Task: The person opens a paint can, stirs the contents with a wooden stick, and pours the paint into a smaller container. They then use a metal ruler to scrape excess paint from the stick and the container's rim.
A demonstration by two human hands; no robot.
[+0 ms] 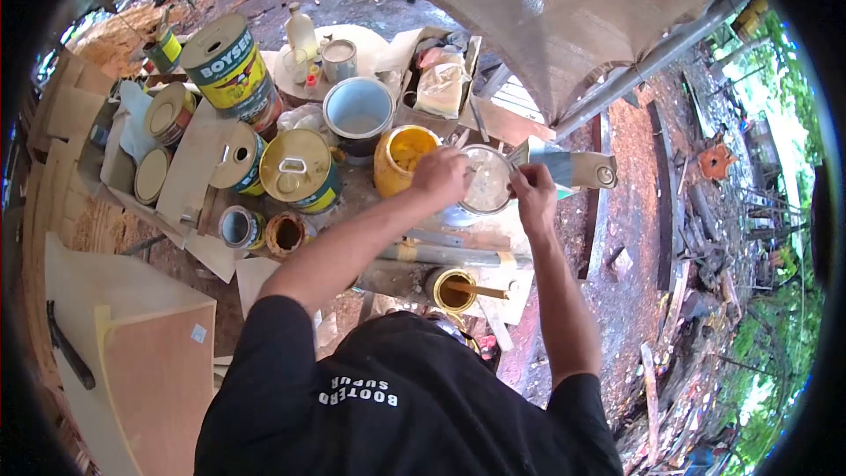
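Observation:
My left hand (443,178) is over the near-left rim of an open can (487,183), its fingers curled together; whatever they hold is hidden. At the can's right rim my right hand (534,194) is closed in a pinch, and what is between its fingertips is too small to make out. Pale, greyish content fills the can. Just beyond my right hand is a wide paintbrush (595,170) with a light handle. Left of the can stands a yellow tub (392,167) with yellow material inside.
Several paint cans crowd the left, including a large Boysen can (220,66) and a lidded can (301,174). A blue-lined pail (359,107) stands behind. Nearer me, a small can (452,289) holds a wooden stick (480,289). A wooden cabinet (159,370) is at lower left.

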